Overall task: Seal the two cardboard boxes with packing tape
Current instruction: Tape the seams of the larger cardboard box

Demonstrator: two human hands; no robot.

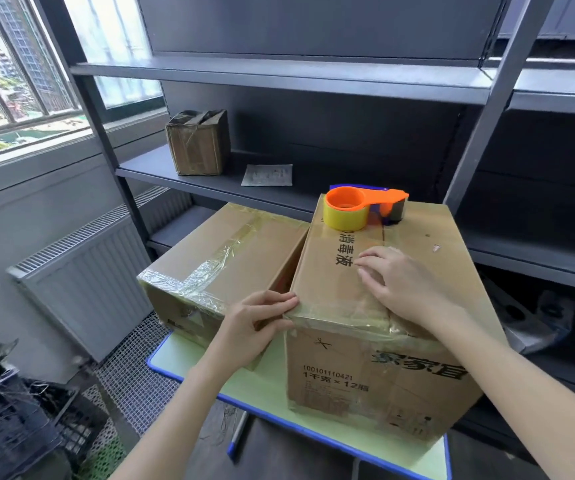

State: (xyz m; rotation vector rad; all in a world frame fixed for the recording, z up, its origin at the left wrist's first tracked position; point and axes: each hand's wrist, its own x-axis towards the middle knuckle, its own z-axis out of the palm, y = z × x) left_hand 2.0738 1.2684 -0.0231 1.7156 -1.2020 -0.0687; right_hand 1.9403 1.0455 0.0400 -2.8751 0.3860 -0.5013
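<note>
Head view, and we're on the second carton: the low brown cardboard box [230, 244] on the left already wears crinkled clear strips along its seam and near edge, so by the look of it the tall printed brown cardboard box [365, 375] is the one being finished. Both sit side by side on the pale green blue-edged table [189, 355]. A band of clear packing tape [341, 320] runs along the tall box's near top edge. The left hand [262, 323] pinches that box's near left corner, fingers on top, thumb on the front face. The right hand [400, 282] lies released on the lid, fingers spread, pressing by the centre seam, wrist reaching in from the right. The orange tape dispenser [365, 206] rests at the lid's far edge, untouched. Next, I'd say: rub the strip flat, then fetch the dispenser if the seam wants more
</note>
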